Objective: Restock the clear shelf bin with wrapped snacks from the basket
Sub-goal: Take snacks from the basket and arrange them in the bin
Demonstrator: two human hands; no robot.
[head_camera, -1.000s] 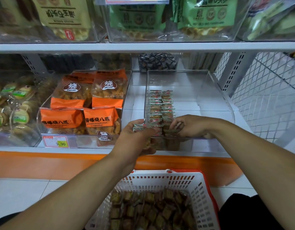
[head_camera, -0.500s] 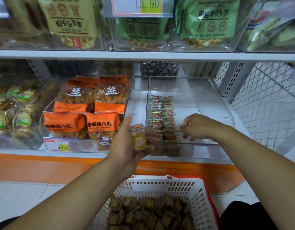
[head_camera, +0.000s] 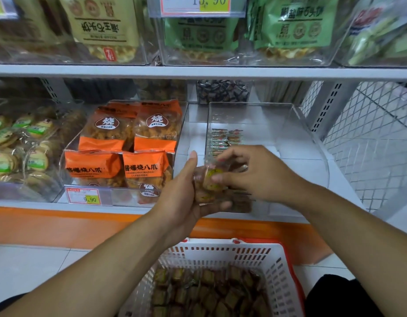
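Head view: since half a second ago, right hand (head_camera: 262,177) has left the clear bin (head_camera: 312,143) and now meets the left hand (head_camera: 186,197) at the bin's front edge. Left fingers curl under a small stack of wrapped snacks (head_camera: 209,181), gripping it; right fingertips pinch the top snack. Two short rows of snacks (head_camera: 225,138) lie along the bin's left wall. More fill the white basket (head_camera: 278,266) below, on the floor.
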